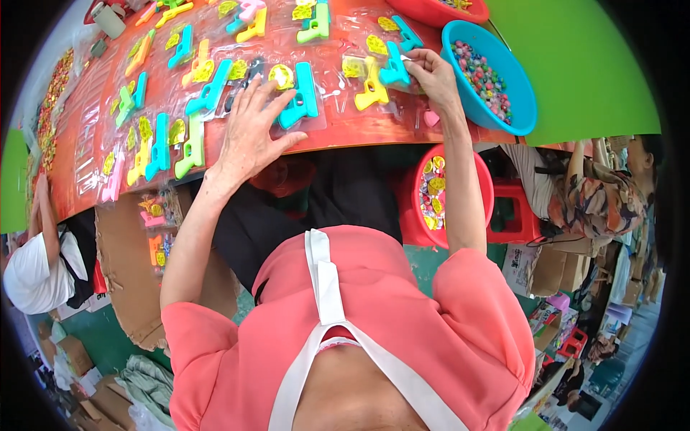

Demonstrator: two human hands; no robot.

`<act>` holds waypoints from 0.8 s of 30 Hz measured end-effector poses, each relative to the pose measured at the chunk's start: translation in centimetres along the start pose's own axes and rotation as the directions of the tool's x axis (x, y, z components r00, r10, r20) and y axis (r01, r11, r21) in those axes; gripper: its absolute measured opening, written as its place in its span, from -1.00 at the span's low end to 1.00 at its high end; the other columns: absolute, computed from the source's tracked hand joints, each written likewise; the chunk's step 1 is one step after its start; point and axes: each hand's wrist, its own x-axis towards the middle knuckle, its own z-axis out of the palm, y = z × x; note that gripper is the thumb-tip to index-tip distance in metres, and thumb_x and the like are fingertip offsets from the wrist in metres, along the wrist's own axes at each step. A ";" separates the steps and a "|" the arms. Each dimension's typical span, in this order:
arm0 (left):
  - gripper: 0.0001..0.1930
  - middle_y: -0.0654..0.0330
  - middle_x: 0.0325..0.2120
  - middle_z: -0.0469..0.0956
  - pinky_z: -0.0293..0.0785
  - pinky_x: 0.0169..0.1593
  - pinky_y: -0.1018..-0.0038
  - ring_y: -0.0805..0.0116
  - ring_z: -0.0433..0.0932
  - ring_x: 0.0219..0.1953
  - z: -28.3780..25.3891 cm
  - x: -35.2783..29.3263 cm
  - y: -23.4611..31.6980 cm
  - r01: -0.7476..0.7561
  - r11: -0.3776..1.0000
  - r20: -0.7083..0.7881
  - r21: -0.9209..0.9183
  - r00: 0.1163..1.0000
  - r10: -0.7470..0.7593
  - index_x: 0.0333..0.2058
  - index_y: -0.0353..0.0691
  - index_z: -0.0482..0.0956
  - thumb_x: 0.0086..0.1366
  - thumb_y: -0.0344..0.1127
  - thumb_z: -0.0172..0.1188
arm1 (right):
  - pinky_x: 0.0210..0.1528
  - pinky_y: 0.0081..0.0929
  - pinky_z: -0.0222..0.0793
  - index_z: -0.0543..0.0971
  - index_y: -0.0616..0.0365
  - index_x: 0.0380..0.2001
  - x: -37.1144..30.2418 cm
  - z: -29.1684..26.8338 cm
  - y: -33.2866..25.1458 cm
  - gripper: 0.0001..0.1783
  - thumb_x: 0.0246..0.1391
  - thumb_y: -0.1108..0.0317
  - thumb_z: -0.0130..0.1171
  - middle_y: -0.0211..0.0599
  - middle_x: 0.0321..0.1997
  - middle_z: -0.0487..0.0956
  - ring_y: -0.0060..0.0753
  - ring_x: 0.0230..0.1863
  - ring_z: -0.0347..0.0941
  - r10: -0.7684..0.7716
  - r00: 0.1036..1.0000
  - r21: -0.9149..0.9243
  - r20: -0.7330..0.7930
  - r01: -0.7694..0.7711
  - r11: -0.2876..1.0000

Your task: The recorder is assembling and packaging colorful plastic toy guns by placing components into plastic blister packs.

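Toy pistols in clear plastic blister packs lie in rows across the red table [345, 131]. My left hand [248, 136] is open, fingers spread over the packs, beside a blue toy pistol [302, 97] and a yellow disc-shaped piece [281, 76]. Thumb and fingers of my right hand [433, 77] are pinched together at the edge of another blue toy pistol [394, 66]; what lies between the fingertips is too small to make out. A yellow toy pistol [371, 85] lies just left of it.
A blue basin [528, 108] of small colourful balls stands on the right, before a red basin [431, 13]. Below the table edge is a red bucket [410, 215] with yellow pieces. A cardboard box [122, 251] stands at left. Other people sit at both sides.
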 end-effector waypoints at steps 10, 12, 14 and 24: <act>-0.37 -0.04 0.17 0.26 -0.02 0.32 0.04 -0.09 0.08 0.30 0.9 1.5 -0.1 -0.006 1.000 0.003 0.019 1.000 0.006 0.11 -0.11 0.41 0.08 -0.02 0.31 | -0.45 -0.59 0.39 0.53 0.30 -0.26 2.1 0.5 0.9 -0.78 0.04 0.40 0.22 -0.32 -0.47 0.58 -0.57 -0.49 0.48 -0.154 0.976 -0.297 -0.155 0.102 0.949; -0.36 -0.01 0.19 0.25 0.00 0.31 0.06 -0.07 0.06 0.31 0.8 1.3 0.4 -0.026 0.998 -0.019 0.050 0.999 0.027 0.13 -0.07 0.40 0.07 -0.03 0.32 | -0.31 -0.51 0.42 0.53 0.30 -0.20 0.3 0.5 0.1 -0.72 0.04 0.36 0.23 -0.26 -0.44 0.58 -0.47 -0.40 0.50 -0.333 0.933 -0.548 -0.138 0.209 0.810; -0.39 0.04 0.20 0.25 0.06 0.30 0.09 -0.02 0.04 0.33 0.1 0.9 1.3 -0.049 0.996 -0.074 0.074 0.996 0.054 0.11 -0.07 0.42 0.06 -0.12 0.35 | -0.28 -0.45 0.42 0.52 0.28 -0.16 -2.3 -0.4 -0.4 -0.69 0.05 0.34 0.22 -0.18 -0.35 0.57 -0.37 -0.38 0.50 -0.426 0.901 -0.579 -0.082 0.305 0.756; -0.64 0.05 0.00 0.46 0.28 0.21 0.18 0.01 0.28 0.22 1.6 -5.8 6.2 -0.120 0.932 -0.156 -0.343 0.985 0.070 -0.18 -0.27 0.57 -0.02 -0.42 0.36 | 0.07 -0.17 0.25 0.51 0.12 -0.02 -11.6 -2.0 2.1 -0.57 0.00 0.27 0.25 -0.09 0.00 0.45 -0.04 0.07 0.32 -0.479 0.872 -0.821 -0.100 0.200 0.536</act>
